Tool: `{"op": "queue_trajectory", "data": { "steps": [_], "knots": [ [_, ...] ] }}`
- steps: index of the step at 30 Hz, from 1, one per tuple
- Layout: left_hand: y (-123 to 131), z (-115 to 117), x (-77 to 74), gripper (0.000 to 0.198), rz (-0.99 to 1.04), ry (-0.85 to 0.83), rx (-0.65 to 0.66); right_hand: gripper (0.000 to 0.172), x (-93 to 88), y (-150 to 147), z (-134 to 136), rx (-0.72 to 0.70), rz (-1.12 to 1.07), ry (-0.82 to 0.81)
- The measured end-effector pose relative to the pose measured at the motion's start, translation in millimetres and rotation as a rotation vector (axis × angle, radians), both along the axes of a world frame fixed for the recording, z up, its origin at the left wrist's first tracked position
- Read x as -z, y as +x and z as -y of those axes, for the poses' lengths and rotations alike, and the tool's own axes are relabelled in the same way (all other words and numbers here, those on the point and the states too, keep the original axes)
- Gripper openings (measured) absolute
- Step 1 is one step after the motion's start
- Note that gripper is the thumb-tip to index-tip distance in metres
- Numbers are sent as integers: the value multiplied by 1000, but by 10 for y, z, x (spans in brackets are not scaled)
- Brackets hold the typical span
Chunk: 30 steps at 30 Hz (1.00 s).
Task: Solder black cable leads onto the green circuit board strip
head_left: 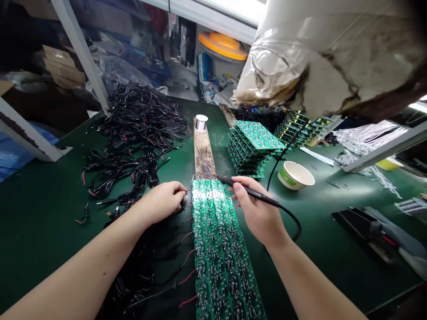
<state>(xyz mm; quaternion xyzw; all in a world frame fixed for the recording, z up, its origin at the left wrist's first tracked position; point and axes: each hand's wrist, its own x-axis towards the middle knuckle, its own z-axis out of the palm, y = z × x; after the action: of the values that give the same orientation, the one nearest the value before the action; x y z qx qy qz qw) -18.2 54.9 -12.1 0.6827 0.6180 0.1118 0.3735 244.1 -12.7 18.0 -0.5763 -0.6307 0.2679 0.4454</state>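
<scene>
- The strip of green circuit boards (213,240) lies flat on the bench, running straight out from the person, its far end butted against a scorched wooden plank (203,151).
- The right hand (258,209) is closed around a soldering iron (248,192), pen-style, with the tip held just above the far end of the strip.
- The left hand (160,203) is curled, its fingers at the strip's left edge among the red-and-black leads (187,236); whether they pinch a lead, I can't tell.
- The leads fan out from that edge across a black cloth (156,271).
- The iron's black cord (293,221) loops away past the right wrist.
- A solder spool (201,122) stands at the plank's far end.
- A stack of circuit boards (250,149) sits just right of the plank, with a second stack (300,129) behind it.
- A heap of black wires (140,129) lies left of the plank.
- A paper bowl (295,174) sits on the green bench mat (310,271), right of the stacks.
- A large plastic sack (320,58) hangs over the far right of the bench.
</scene>
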Motion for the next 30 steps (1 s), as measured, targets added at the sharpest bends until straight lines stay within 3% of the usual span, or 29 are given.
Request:
{"op": "queue_trajectory", "data": {
  "steps": [10,16,23,30],
  "knots": [
    [22,20,-52,31,9,36,37,28,-46,58,302,5,-56,-22],
    [24,7,17,27,93,-1,62,28,-17,104,383,14,-67,-49],
    [53,-5,101,21,-31,169,54,30,18,105,400,0,-85,-114],
    [100,-22,148,25,-40,158,79,28,-7,-18,382,-86,-93,-151]
  ]
}}
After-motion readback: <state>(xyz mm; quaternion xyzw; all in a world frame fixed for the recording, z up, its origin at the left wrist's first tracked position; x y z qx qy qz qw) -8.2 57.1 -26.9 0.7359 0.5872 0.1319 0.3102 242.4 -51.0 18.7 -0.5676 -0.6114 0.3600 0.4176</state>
